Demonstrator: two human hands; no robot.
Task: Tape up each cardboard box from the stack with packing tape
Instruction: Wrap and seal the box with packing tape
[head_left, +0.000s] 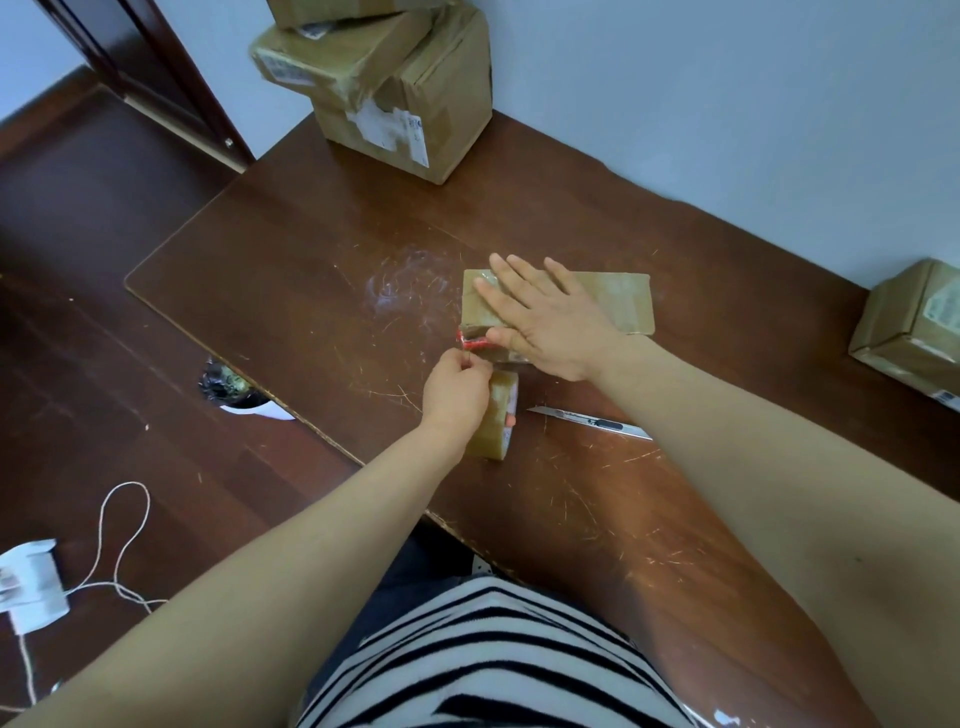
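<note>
Striped shirt (483, 654) is seen lowest. On the table (311, 249), a box (618, 299) is pressed flat under the spread right hand (545, 317), while the tape (497, 423), stood on edge, is pinched by the left hand (457, 392). A knife (592, 422) is laid beside it; a stack (395, 88) is kept at the far corner.

**Soft indoor light, wide-angle bend at the borders**

The light is moderately bright and diffuse, and what shadows there are stay faint and soft-edged. The dark wooden table (311, 249) shows a pale sheen near its middle, where scratches and a whitish smear catch the light. The far wall (727, 104) reads as a flat bluish grey. Straight edges bow toward the frame borders, and the near right forearm (779, 493) looks swollen. Fine detail is soft, so the labels on the stacked boxes (395, 104) are unreadable.
</note>
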